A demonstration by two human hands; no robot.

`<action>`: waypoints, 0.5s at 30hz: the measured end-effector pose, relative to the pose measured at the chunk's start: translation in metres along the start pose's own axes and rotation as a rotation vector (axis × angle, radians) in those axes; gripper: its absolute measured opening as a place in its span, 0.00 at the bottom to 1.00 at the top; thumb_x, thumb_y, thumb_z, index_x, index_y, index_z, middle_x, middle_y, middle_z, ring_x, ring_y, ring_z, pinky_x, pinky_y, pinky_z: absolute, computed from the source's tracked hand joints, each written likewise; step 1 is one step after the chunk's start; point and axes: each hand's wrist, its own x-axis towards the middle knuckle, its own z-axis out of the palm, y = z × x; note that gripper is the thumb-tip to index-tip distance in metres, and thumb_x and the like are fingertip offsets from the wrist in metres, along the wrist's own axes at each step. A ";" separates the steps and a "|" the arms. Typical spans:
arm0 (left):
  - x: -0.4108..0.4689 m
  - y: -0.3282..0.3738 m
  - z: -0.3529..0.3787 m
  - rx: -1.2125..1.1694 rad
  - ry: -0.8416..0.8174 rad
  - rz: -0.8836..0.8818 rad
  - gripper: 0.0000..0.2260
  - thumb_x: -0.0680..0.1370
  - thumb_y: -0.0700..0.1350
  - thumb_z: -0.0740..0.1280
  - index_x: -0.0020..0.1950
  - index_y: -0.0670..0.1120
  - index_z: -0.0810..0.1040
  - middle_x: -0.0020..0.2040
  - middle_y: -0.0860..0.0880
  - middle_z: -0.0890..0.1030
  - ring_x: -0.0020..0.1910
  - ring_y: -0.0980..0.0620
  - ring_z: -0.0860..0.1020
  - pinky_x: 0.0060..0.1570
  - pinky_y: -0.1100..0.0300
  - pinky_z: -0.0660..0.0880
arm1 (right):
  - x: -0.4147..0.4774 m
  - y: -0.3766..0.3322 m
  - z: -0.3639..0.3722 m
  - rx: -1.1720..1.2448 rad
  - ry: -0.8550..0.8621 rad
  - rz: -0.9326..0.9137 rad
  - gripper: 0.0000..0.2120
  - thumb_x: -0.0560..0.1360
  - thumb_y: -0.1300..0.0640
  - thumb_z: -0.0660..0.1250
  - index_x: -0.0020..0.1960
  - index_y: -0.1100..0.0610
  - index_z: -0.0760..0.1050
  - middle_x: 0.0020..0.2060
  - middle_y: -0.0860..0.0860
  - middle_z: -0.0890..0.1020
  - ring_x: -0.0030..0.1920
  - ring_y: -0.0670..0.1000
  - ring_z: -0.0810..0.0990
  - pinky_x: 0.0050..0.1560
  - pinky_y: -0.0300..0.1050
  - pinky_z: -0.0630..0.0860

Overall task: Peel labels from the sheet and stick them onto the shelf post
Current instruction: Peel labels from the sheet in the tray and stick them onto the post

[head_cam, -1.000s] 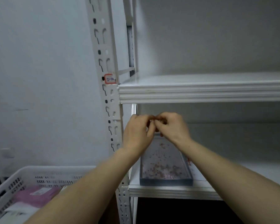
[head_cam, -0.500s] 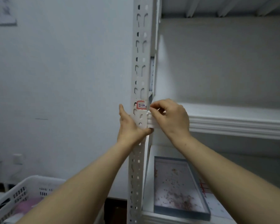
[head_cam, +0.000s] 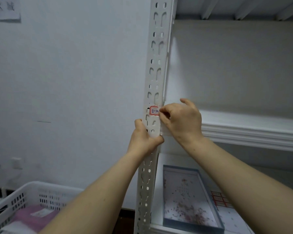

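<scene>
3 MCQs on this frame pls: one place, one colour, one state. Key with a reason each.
1. Where is the tray?
A) on the floor
B) on the lower shelf
C) on the wall

2. What colour is the border of the label on the post?
A) green
B) black
C) red

3. What is the left hand doing?
A) gripping the post below the label
B) hanging free
C) holding the tray

Key:
1 B, it lies flat on the shelf board right of the post.
2 C, a red outline frames the handwriting.
3 A, thumb and fingers wrap the post just under the label.
</scene>
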 end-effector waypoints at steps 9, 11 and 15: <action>0.000 0.001 0.000 -0.001 -0.004 -0.008 0.21 0.67 0.43 0.71 0.52 0.45 0.62 0.38 0.51 0.73 0.35 0.49 0.74 0.34 0.54 0.74 | 0.025 -0.019 -0.016 -0.228 -0.203 -0.239 0.14 0.43 0.57 0.75 0.21 0.55 0.70 0.14 0.49 0.69 0.16 0.51 0.64 0.48 0.45 0.80; 0.000 0.000 0.000 0.001 -0.009 -0.012 0.21 0.67 0.44 0.71 0.52 0.45 0.62 0.39 0.50 0.73 0.36 0.49 0.75 0.34 0.54 0.74 | 0.027 -0.020 -0.015 -0.262 -0.189 -0.267 0.14 0.43 0.56 0.75 0.21 0.55 0.70 0.15 0.48 0.69 0.19 0.53 0.57 0.50 0.43 0.76; 0.000 -0.001 0.000 0.004 -0.014 -0.013 0.22 0.66 0.45 0.71 0.53 0.46 0.62 0.41 0.49 0.75 0.40 0.46 0.77 0.39 0.48 0.78 | 0.026 -0.014 -0.011 -0.241 -0.147 -0.272 0.14 0.48 0.59 0.75 0.24 0.59 0.70 0.17 0.52 0.70 0.20 0.53 0.57 0.49 0.48 0.64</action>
